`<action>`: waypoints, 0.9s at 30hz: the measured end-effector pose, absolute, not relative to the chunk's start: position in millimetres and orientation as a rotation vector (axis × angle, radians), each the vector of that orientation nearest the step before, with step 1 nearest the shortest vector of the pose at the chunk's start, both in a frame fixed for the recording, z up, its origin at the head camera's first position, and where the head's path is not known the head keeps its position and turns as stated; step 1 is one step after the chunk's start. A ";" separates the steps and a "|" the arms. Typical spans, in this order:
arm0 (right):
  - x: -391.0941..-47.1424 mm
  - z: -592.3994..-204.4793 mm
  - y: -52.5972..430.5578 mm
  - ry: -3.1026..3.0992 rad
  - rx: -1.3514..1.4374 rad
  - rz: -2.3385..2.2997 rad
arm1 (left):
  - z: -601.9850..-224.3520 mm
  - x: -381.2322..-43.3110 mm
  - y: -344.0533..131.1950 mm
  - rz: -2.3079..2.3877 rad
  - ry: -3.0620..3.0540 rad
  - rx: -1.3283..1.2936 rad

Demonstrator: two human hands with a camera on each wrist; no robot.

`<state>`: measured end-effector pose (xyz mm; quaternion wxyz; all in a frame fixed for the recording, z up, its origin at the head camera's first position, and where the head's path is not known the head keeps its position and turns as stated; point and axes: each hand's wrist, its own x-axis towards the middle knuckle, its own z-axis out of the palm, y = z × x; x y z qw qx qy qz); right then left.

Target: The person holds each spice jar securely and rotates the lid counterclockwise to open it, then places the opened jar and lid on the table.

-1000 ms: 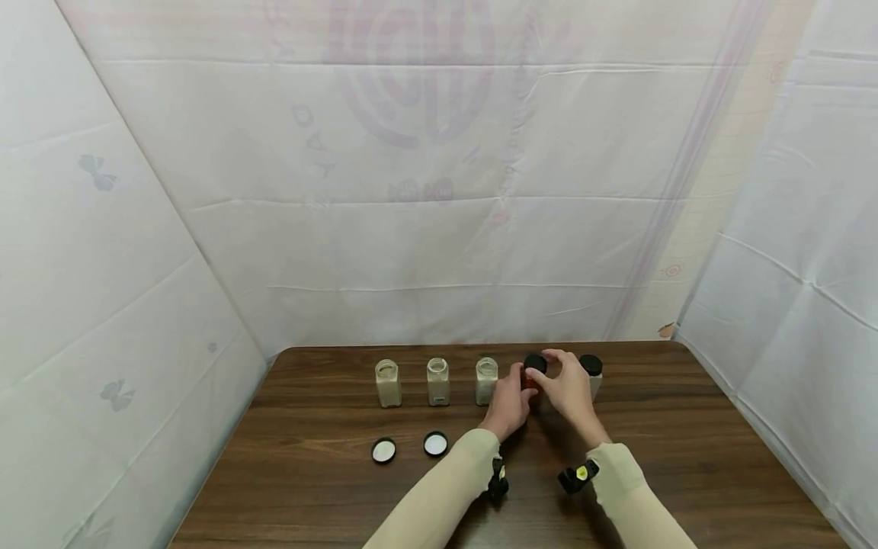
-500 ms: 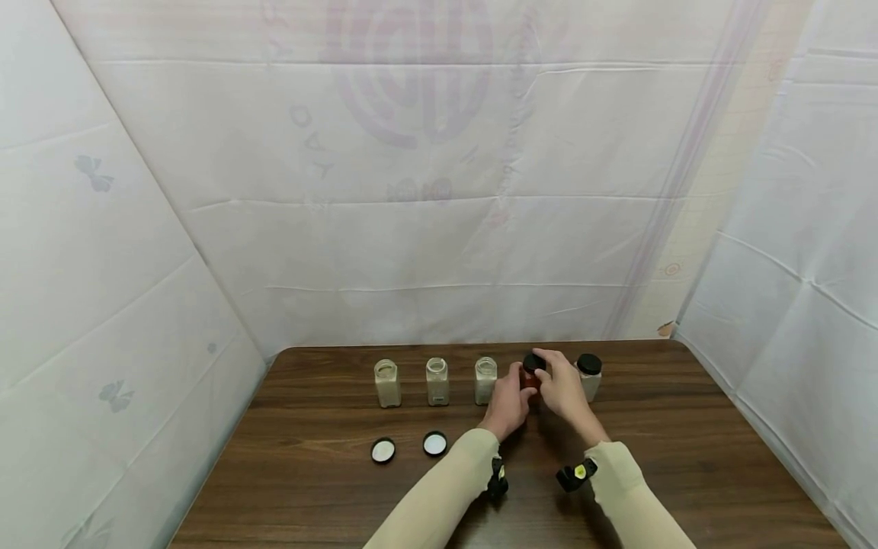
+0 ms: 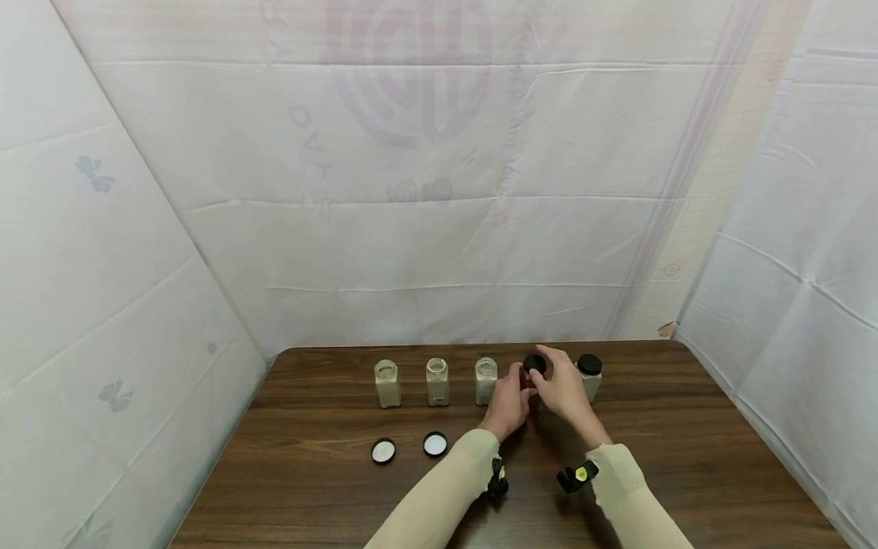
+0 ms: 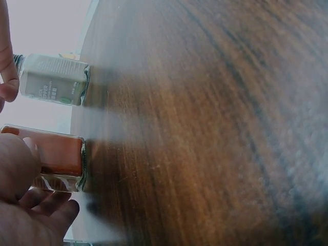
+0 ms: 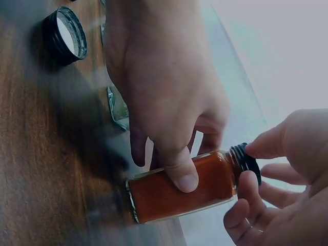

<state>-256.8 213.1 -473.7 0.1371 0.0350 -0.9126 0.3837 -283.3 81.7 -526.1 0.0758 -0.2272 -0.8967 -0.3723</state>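
Note:
A glass spice jar of red powder [image 5: 210, 179] stands upright on the table, toward the right of the row. My left hand [image 3: 506, 402] grips its body, the thumb [image 5: 187, 179] lying along the near side in the right wrist view. On the jar's neck sits a black screw lid [image 5: 248, 163]. The thumb and fingers of my right hand [image 3: 565, 390] are round that lid. Just right of this hand is a jar with a black lid [image 3: 589, 365] and pale contents; the left wrist view shows the label on this pepper jar [image 4: 56, 79].
Three lidless jars stand in a row to the left: a left one [image 3: 388, 385], a middle one [image 3: 437, 383] and a right one [image 3: 485, 381]. Upturned black lids, one at left [image 3: 383, 451] and another [image 3: 435, 444], lie in front. White cloth [image 3: 439, 252] hangs behind the table [image 3: 309, 488].
My right fingers have shifted round the lid, first leftward and then partly back. The lidded jar at the right shows more fully. My left hand keeps its hold on the red jar.

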 end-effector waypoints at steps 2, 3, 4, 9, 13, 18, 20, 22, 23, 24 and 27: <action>-257.1 -474.0 212.8 -2.626 0.064 1.112 | -526.5 -283.8 82.1 -1.104 -2.688 -0.676; -257.3 -474.3 212.6 -2.614 0.047 1.115 | -526.9 -283.9 82.3 -1.103 -2.690 -0.674; -257.8 -474.7 212.6 -2.601 0.030 1.119 | -527.0 -283.9 82.5 -1.107 -2.691 -0.671; -259.3 -476.9 211.7 -2.541 -0.044 1.155 | -527.2 -284.3 82.8 -1.117 -2.696 -0.662; -258.8 -477.5 211.2 -2.528 -0.069 1.170 | -526.7 -284.2 82.4 -1.129 -2.712 -0.661; -257.4 -476.7 212.1 -2.575 -0.043 1.188 | -526.2 -284.3 81.8 -1.142 -2.713 -0.667; -257.7 -476.3 212.7 -2.591 -0.033 1.206 | -526.1 -284.4 81.6 -1.133 -2.709 -0.674; -258.4 -475.9 213.0 -2.600 -0.027 1.215 | -526.2 -284.8 81.7 -1.127 -2.705 -0.679; -258.7 -475.7 213.1 -2.605 -0.025 1.213 | -526.2 -284.8 81.8 -1.130 -2.708 -0.675; -258.9 -475.3 213.0 -2.611 -0.023 1.212 | -526.2 -284.9 82.0 -1.134 -2.709 -0.673; -259.7 -474.7 213.1 -2.632 -0.012 1.198 | -526.5 -285.0 82.2 -1.150 -2.713 -0.663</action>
